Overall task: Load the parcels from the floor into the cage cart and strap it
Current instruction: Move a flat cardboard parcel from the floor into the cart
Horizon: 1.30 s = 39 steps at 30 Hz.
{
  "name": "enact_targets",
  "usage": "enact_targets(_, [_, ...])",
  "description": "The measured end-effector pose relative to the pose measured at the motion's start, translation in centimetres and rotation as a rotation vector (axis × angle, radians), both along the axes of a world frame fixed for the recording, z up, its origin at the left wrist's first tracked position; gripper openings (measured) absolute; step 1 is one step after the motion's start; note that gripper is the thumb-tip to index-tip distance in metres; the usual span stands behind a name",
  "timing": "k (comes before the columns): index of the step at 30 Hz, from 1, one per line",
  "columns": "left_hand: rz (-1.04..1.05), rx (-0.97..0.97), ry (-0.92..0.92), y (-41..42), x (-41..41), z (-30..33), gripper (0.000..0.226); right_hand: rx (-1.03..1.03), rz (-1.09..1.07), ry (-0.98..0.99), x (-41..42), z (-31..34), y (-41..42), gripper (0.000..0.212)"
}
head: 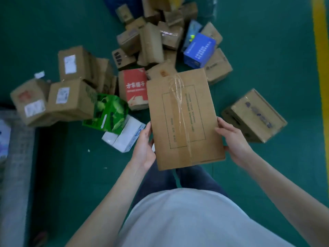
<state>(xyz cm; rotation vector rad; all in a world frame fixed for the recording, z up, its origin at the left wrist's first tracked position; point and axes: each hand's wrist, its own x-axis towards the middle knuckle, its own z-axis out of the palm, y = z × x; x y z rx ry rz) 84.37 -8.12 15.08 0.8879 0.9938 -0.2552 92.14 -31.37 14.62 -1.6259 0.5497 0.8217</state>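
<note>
Mid-loading here: left hand [145, 148] and right hand [235, 145] clamp the sides of a flat brown taped cardboard parcel [185, 118], lifted above the green floor [276, 50]. Next I'd guess it goes into the wire cage cart [16, 157] at left; plenty of boxes remain.

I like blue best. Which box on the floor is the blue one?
The blue box, at the far right of the pile, with white writing on top. The boxes around it are plain brown cardboard; others are red, green or white.
</note>
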Motion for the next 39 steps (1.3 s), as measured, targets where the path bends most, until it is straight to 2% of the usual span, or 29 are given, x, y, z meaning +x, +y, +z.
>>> enact_targets(9, [0.420, 0.001, -0.009, 4.4, -12.1, 0.8, 0.030, 0.037, 0.414, 0.030, -2.7, 1.7, 9.9, 0.042])
enact_targets(13, [0.582, 0.009, -0.002, 7.0, -19.8, 0.3, 0.031, 0.066, 0.585, 0.041, -7.6, 2.2, 15.8, 0.032])
enact_targets(22, [0.894, 0.028, 0.023, 13.9, -38.9, 0.2, 0.042, 0.047, 0.897, 0.052, -23.5, 1.5, 29.5, 0.035])
enact_targets(26, [0.998, 0.049, 0.046, 17.2, -44.5, 0.5, 0.036, 0.077, 1.013, 0.053, -28.6, 1.9, 34.2, 0.038])
enact_targets(31, [1.085, 0.079, 0.043, 21.2, -50.7, 0.7, 0.043, 0.116, 1.197, 0.045, -33.6, 2.3, 41.3, 0.039])
enact_targets(39, [1.179, 0.107, 0.054, 30.2, -54.3, 0.8, 0.046, 0.099, 1.337, 0.055, -36.8, 1.1, 54.2, 0.044])
